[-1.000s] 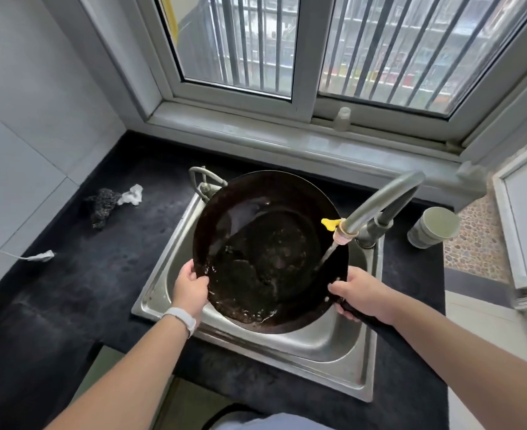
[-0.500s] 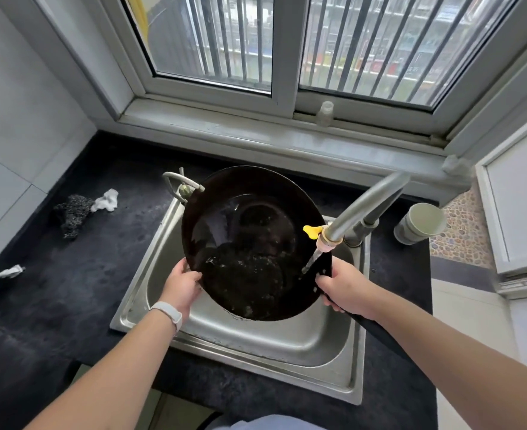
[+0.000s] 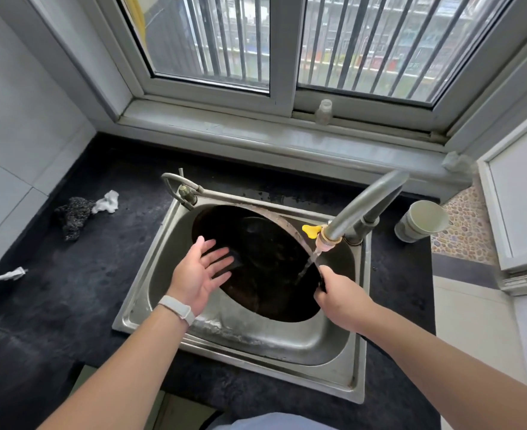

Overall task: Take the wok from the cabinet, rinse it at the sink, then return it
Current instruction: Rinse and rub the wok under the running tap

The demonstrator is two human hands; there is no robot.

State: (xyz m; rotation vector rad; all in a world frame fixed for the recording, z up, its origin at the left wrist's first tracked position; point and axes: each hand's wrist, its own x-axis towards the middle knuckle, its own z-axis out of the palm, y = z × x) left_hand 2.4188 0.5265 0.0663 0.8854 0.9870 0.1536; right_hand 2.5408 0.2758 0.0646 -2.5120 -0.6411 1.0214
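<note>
Left hand (image 3: 201,272) off tilted wok (image 3: 268,268)

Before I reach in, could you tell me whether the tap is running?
On: a thin stream falls from the faucet nozzle onto the wok in the sink.

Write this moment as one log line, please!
step: rinsing | wok: tilted in sink | faucet: running | left hand: open, off wok | right hand: grip on handle
</note>
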